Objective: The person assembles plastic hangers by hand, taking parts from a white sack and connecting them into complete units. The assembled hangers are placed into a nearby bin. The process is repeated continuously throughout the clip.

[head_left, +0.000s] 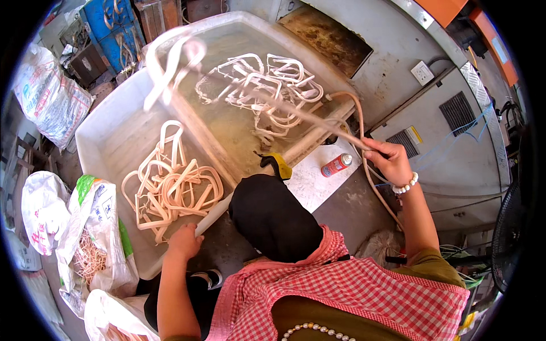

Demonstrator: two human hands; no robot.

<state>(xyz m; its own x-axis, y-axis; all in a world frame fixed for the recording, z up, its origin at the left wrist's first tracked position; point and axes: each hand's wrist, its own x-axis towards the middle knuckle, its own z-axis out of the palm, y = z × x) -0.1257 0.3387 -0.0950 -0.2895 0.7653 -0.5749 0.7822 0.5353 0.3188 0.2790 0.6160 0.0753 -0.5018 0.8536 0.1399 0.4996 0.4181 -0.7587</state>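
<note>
My right hand (391,162), a beaded bracelet at its wrist, is closed around a long thin stick (307,116). The stick slants over the tub toward the far left. Around its far end are pale bent loop-shaped pieces (170,71), blurred by motion; whether they hang on it I cannot tell. More whitish loops (273,94) lie in cloudy water in the tub's right compartment. A tangled heap of cream loops (173,187) lies in the left compartment. Close to that heap, my left hand (185,241) is curled over the near rim of the white tub (213,215).
A divider (199,133) splits the tub. A red spray can (336,165) stands on a white sheet (310,187), with a yellow-and-black object (277,166) nearby. A hose (360,113) runs along the right. Sacks (96,238) stand at left; a black fan (507,236) is at right.
</note>
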